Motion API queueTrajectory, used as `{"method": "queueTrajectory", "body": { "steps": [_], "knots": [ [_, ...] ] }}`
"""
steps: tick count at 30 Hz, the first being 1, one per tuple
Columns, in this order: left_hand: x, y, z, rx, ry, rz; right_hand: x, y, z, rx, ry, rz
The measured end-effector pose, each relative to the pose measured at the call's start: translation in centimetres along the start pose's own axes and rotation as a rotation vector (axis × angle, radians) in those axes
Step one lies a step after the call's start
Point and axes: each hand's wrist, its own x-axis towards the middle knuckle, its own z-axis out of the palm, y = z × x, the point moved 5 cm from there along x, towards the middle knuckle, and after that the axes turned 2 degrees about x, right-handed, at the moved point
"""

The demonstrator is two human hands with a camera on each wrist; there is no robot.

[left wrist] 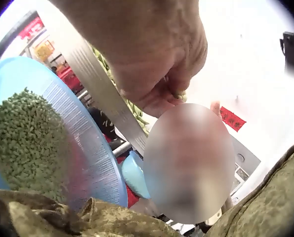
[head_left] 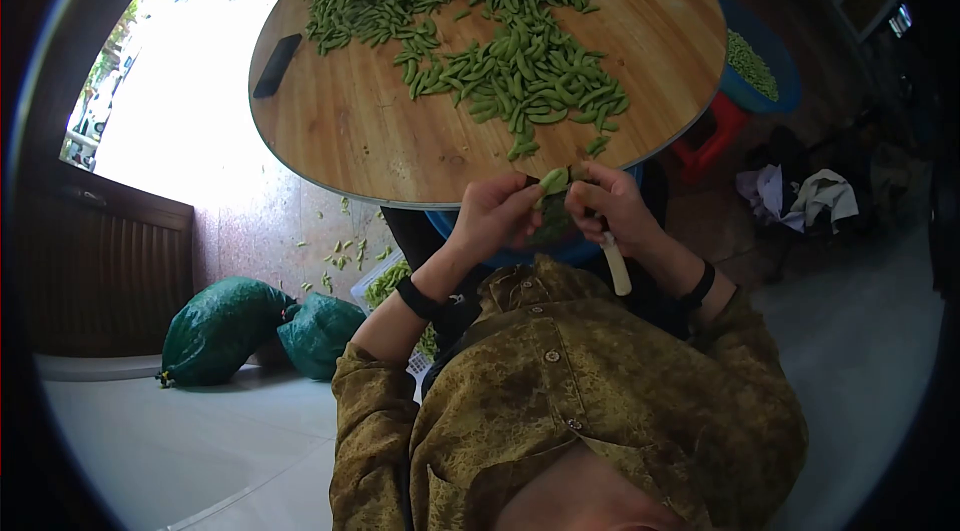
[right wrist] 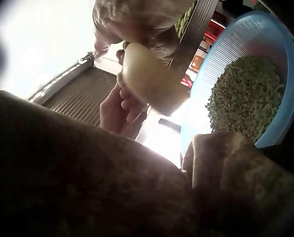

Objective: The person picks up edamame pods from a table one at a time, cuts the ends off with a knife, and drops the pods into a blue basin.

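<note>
At 5 o'clock on the rim of the counter [head_left: 340, 156], as the head view shows it, the 2 hands meet: the left hand [head_left: 497, 218] pinches a green pod [head_left: 553, 180] between thumb and fingers, and the right hand [head_left: 618, 211] has its fingers curled round a white handle [head_left: 616, 269], fingertips close by the pod. Whole pods [head_left: 520, 71] lie heaped from 12 o'clock down towards the hands, so much looks left to do. A dark flat object [head_left: 277, 66] sits at 9 o'clock; out past 3 o'clock, a blue basin [head_left: 785, 91] holds loose beans [head_left: 750, 66]. Seen from the left wrist, a blue basket [left wrist: 95, 143] stands at 9 o'clock with a broad mound of shelled beans [left wrist: 31, 143] in it, so I judge a fair share done; the left hand's fingers are bent inward at a small green tip, and a blurred patch hides what lies below. From the right wrist, the pale handle shows near the middle, the basket at 3 o'clock; whether the pod is opened, I cannot tell.
</note>
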Motion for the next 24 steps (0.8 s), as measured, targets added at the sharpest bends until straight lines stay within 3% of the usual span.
{"method": "queueTrajectory", "body": {
  "steps": [2,8,11,14,15,16,21,23,24],
  "knots": [
    [-0.1,0.1,0.0,0.058,-0.019,0.024,0.6,-0.3,-0.9,-0.046,0.146,-0.028],
    [-0.7,0.4,0.6,0.134,-0.118,0.044,1.0,0.2,-1.0,-0.033,0.105,0.007],
    [-0.8,1.2,1.3,0.016,0.005,0.031,0.9,0.6,-0.8,0.025,0.145,0.023],
    [-0.5,0.6,1.6,0.123,0.010,0.034,0.9,1.2,-1.2,0.024,0.148,0.045],
    [-0.2,0.4,1.4,0.222,0.015,0.120,0.7,1.1,-1.1,0.025,0.151,0.046],
    [-0.1,0.3,1.4,0.320,0.021,0.205,0.5,1.1,-0.8,0.039,0.121,0.062],
    [-0.5,0.7,1.6,0.349,-0.040,0.278,0.3,1.4,-0.5,0.126,0.040,0.162],
    [-0.9,0.7,1.7,0.399,-0.028,0.330,0.5,2.2,-0.4,0.324,-0.133,0.288],
    [-0.9,0.5,1.8,0.364,-0.022,0.349,0.5,2.2,-0.2,0.325,-0.133,0.286]
  ]
}}
